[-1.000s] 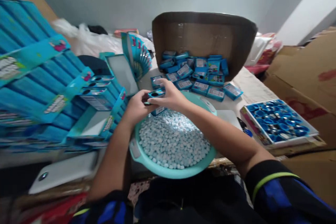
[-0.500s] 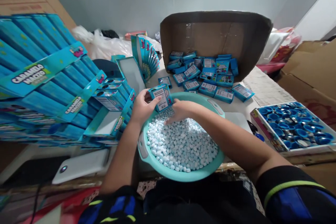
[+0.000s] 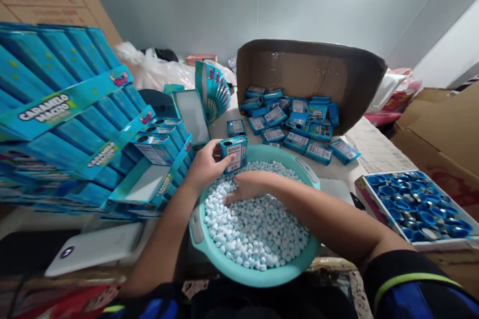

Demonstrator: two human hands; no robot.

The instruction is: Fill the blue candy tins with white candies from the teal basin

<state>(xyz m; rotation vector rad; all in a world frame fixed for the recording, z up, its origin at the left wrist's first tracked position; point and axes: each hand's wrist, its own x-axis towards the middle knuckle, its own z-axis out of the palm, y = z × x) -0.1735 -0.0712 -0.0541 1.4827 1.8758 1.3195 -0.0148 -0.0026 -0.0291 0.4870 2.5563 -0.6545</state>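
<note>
My left hand (image 3: 207, 165) grips a small blue candy box (image 3: 234, 153) upright over the far left rim of a turquoise basin (image 3: 258, 279). The box has a printed white label on the side facing me. Small pale blue and white candies (image 3: 258, 239) fill the basin. Into them dips my right hand (image 3: 249, 186), just below the box, with thumb and fingers apart. Its fingertips are partly buried, and whether any candies lie under the palm is hidden.
Stacked display trays of blue boxes (image 3: 75, 114) rise at left. A tipped carton (image 3: 307, 70) behind the basin spills several blue boxes (image 3: 295, 142). At right sits a tray of blue caps (image 3: 419, 207). A white device (image 3: 97, 249) lies at lower left.
My right hand has moved from beside the box down and left into the candies. My left hand still holds the box. The whole view has shifted slightly.
</note>
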